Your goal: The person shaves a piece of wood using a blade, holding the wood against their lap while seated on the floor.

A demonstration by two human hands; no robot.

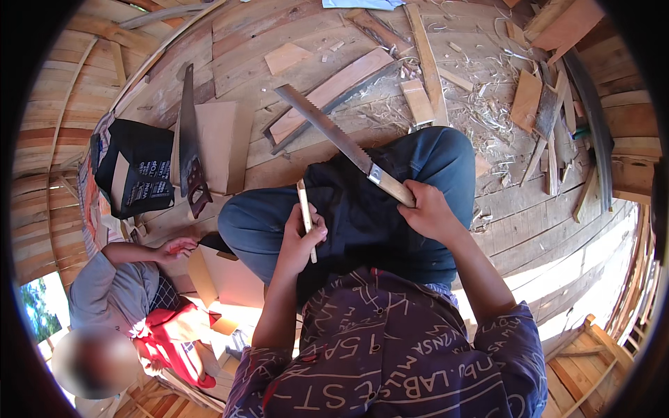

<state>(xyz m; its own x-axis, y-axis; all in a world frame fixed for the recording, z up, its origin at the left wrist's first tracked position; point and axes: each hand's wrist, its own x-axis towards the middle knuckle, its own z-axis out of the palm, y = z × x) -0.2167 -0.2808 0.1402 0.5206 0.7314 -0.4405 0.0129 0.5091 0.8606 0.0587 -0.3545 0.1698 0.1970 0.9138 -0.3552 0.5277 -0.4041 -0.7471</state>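
Observation:
My right hand is closed round the light wooden handle of a hand saw. Its straight toothed blade points away to the upper left, above my dark apron and crossed legs. A thin, pale wooden strip stands almost lengthwise in my left hand, pinched between thumb and fingers. The strip and the blade are apart, with my lap between them. Beyond my knees lies a long wooden board on the plank floor.
Wood shavings and offcuts litter the floor ahead and to the right. Left of me lie a larger handsaw and a black bag. A person in grey sits near an open cardboard box at lower left.

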